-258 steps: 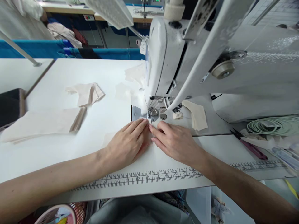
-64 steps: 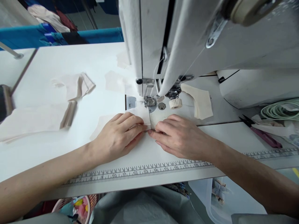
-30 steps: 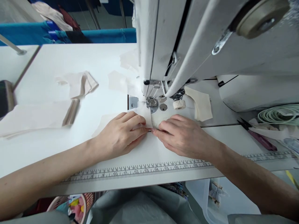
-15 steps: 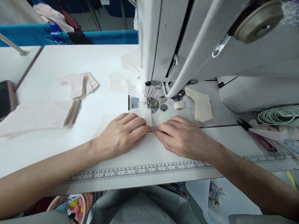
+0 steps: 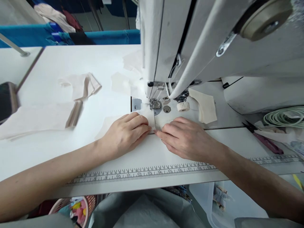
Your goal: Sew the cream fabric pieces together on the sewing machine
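Note:
A thin white piece of fabric (image 5: pixel 150 117) lies partly beneath the presser foot (image 5: pixel 155 104) of the sewing machine (image 5: pixel 161 41). My left hand (image 5: pixel 129 133) is closed, its fingers pressing the fabric's left side and near edge, with the thumb tucked under and hidden. From the right, my right hand (image 5: pixel 182 136) pinches the near right corner of the same fabric between thumb and forefinger. The two hands' fingertips almost meet in front of the foot. Part of the fabric spreads out under the left palm.
Stacked cream fabric pieces (image 5: pixel 40 117) and a folded bundle (image 5: pixel 80 85) lie at left. One cream piece (image 5: pixel 205 106) rests right of the needle. Thread snips (image 5: pixel 267 142) lie at far right near a coiled green cord (image 5: pixel 285 116). A printed ruler (image 5: pixel 142 174) runs along the front edge.
My left hand has drawn back very slightly to the left, its fingertips now a bit farther from the right hand's. The fabric and right hand look almost unchanged.

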